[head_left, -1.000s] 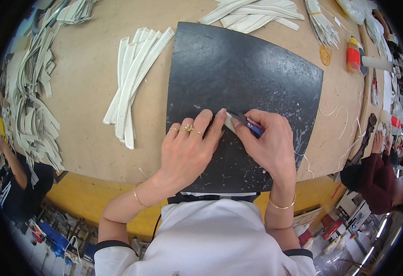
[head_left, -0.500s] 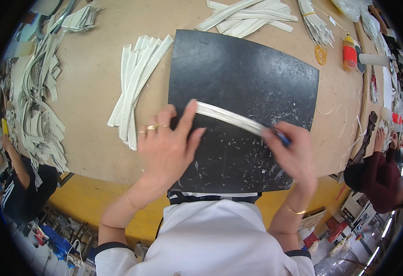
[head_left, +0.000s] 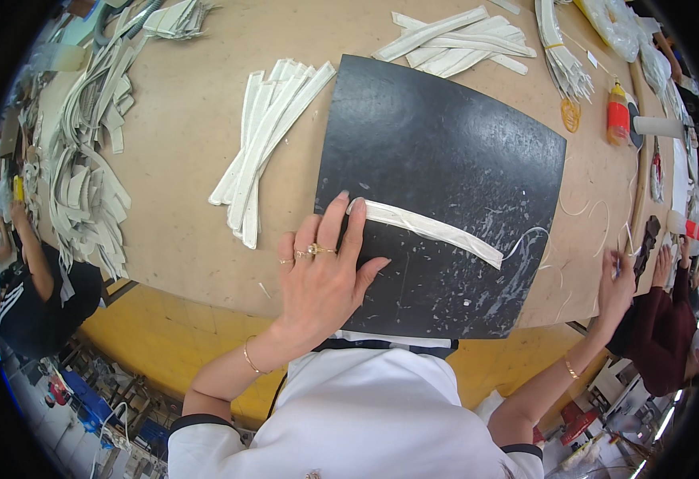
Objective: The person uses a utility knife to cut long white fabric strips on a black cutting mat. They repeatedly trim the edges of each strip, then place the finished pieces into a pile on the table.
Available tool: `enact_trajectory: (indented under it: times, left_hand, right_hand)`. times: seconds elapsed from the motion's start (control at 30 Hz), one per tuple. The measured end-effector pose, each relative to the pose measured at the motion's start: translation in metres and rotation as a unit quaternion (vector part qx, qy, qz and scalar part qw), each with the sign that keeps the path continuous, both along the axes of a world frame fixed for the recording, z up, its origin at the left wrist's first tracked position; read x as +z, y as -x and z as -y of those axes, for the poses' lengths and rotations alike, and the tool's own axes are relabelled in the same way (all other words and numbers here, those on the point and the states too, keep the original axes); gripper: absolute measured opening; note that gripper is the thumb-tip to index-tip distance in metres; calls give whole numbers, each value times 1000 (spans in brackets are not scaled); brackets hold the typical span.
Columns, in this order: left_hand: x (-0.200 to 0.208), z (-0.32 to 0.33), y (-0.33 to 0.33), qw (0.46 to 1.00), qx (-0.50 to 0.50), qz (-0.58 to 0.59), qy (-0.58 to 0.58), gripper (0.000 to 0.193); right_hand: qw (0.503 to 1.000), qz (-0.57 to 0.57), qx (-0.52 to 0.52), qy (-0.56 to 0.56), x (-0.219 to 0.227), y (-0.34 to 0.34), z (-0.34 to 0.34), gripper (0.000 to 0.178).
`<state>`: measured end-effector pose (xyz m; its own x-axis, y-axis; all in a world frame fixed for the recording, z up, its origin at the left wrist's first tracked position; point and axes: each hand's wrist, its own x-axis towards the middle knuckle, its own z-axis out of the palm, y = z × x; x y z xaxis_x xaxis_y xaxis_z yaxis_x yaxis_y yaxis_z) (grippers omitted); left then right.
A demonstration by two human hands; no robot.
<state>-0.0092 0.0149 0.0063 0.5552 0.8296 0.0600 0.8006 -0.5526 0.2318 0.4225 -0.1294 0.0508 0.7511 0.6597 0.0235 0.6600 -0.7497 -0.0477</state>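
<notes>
A white fabric strip [head_left: 433, 226] with stitched edges lies aslant on a scuffed black cutting mat [head_left: 437, 128]. My left hand [head_left: 321, 267] rests with its fingers stretched out, index and middle fingertips pressing on the strip's left end. From the strip's right end a thin white offcut [head_left: 534, 231] curls over the mat. My right hand [head_left: 617, 289] is away to the right, at the table's near edge, fingers closed. A small bit of blue shows between them, apparently the blue tool seen earlier; most of it is hidden.
White strips [head_left: 265, 144] lie piled left of the mat, and another strip pile [head_left: 465, 40] lies behind it. Bundled strips [head_left: 94, 176] cover the table's left side. A red-labelled bottle [head_left: 617, 116] stands at right. Other people work at both sides.
My right hand has left the strip and moved right to the table edge. A thin offcut now curls from the strip's right end. My left hand still presses the other end.
</notes>
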Motion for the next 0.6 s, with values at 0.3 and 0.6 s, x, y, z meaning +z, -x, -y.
enact_trajectory:
  times: [0.3, 0.6]
  left_hand:
    - [-3, 6, 3, 998, -43, 18, 36, 68]
    - [-5, 16, -17, 999, 31, 19, 34, 57]
  right_hand:
    - [885, -296, 350, -84, -5, 225, -134, 30]
    - [907, -262, 325, 54, 5, 239, -141, 25]
